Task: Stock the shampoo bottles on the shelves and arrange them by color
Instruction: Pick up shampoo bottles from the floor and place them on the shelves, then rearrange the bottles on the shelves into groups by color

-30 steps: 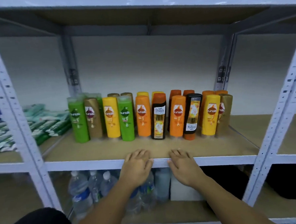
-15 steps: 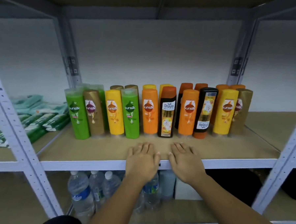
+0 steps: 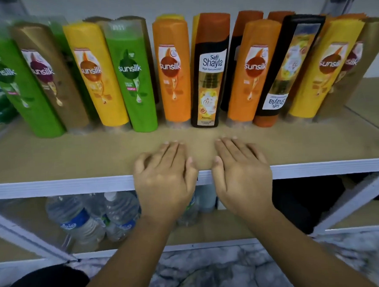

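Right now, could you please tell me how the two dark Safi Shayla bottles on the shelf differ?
The left Shayla bottle has its orange end up; the right Shayla bottle stands on its orange end. The left one's label reads upright, the right one's upside down. Both are dark and stand in the front row.

Two bare hands, L hand (image 3: 164,179) & R hand (image 3: 240,173), each w/ forearm uncovered right down to the near frame edge: L forearm (image 3: 133,260), R forearm (image 3: 299,251). Nails (image 3: 217,160) short & pale, clearest on the thumbs. Near left corner: rounded bit of black fabric (image 3: 42,285), prob. the person's clothing, can't tell which garment.
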`<state>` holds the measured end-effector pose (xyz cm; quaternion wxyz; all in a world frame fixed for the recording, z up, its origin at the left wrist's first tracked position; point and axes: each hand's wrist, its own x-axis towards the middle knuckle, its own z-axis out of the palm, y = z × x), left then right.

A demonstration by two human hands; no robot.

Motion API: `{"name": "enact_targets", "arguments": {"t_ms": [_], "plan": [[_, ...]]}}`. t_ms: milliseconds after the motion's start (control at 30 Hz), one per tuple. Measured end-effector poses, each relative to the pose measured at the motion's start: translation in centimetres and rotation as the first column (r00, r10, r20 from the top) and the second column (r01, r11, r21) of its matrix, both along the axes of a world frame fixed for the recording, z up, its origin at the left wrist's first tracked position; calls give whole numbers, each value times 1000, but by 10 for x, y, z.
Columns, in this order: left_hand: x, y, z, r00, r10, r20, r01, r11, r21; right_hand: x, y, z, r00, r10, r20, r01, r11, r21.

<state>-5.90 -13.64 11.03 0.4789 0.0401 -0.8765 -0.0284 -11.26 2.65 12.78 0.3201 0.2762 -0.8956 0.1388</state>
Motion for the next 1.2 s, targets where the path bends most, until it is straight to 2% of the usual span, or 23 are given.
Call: {"name": "enact_targets", "arguments": {"t_ms": [100,167,267,367,433,533,567,667,733,800,900,1033,1200], "plan": [[-2,0,-5,1000,3,-19,-3,1000,4,-2,-2,-9,998,22,-54,-27,996,-89],[1,3,0,1000,16,23,-17,999,29,-1,-2,-5,999,34,-13,-35,994,-103],[6,5,12,989,13,148,-23,997,69,4,2,6,993,28,119,-25,999,-23],[13,9,35,942,15,336,-67,988,142,7,4,30,933,-8,360,-31,994,103],[20,10,52,838,-21,545,-106,974,200,16,6,47,853,-47,520,-85,970,227],[32,13,103,609,-137,781,-164,942,293,23,16,94,686,-70,724,-245,915,321],[39,14,126,558,-188,808,-173,926,335,27,20,114,628,-75,774,-283,905,318],[60,12,191,449,-210,869,-248,904,347,37,30,182,549,-31,835,-335,907,254],[77,8,234,399,-203,894,-285,899,331,46,36,234,490,3,872,-349,917,193],[96,7,280,366,-205,908,-312,892,328,55,41,280,472,57,880,-362,922,135],[122,6,363,338,-213,917,-325,887,327,67,45,352,446,101,889,-384,919,88],[149,0,454,354,-252,901,-301,881,365,82,45,431,496,209,843,-465,884,54],[172,-34,524,548,-272,791,-197,877,438,103,17,512,572,377,728,-493,868,-63]]}}
